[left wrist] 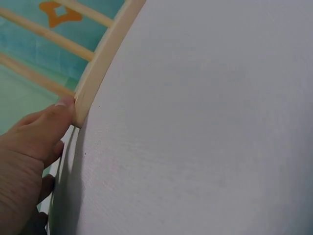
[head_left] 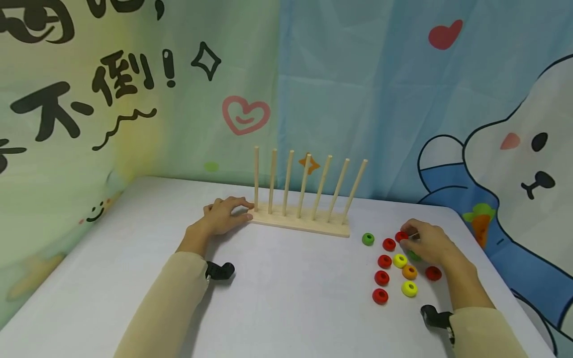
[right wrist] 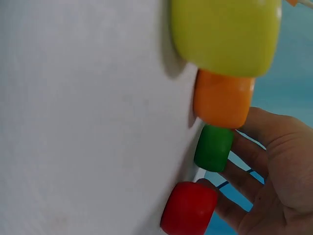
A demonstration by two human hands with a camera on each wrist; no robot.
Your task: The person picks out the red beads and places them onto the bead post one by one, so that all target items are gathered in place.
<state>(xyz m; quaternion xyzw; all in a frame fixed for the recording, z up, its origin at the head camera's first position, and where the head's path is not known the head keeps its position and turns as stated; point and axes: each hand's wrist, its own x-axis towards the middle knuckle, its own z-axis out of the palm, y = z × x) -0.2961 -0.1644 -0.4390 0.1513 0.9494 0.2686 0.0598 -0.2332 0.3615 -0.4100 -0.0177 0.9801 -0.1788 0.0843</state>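
My left hand (head_left: 224, 216) holds the left end of a pale wooden peg stand (head_left: 304, 226), whose upright pegs carry no beads. In the left wrist view the thumb (left wrist: 61, 110) lies on the base by the end peg. Over on the right, my right hand (head_left: 429, 242) pinches a red bead (head_left: 401, 236) between thumb and fingertips. A green bead (head_left: 414, 256) lies partly hidden under that hand. Close by are a yellow bead (head_left: 400, 260), an orange bead (head_left: 409, 272) and another red bead (head_left: 433, 273). The pinched bead is hidden in the right wrist view.
More red beads (head_left: 382, 278) form a rough column left of the right hand, with a green bead (head_left: 368, 239) nearer the stand. A second yellow bead (head_left: 409, 289) lies toward the front. The white table (head_left: 286, 288) ends at a printed cloth backdrop (head_left: 335, 89).
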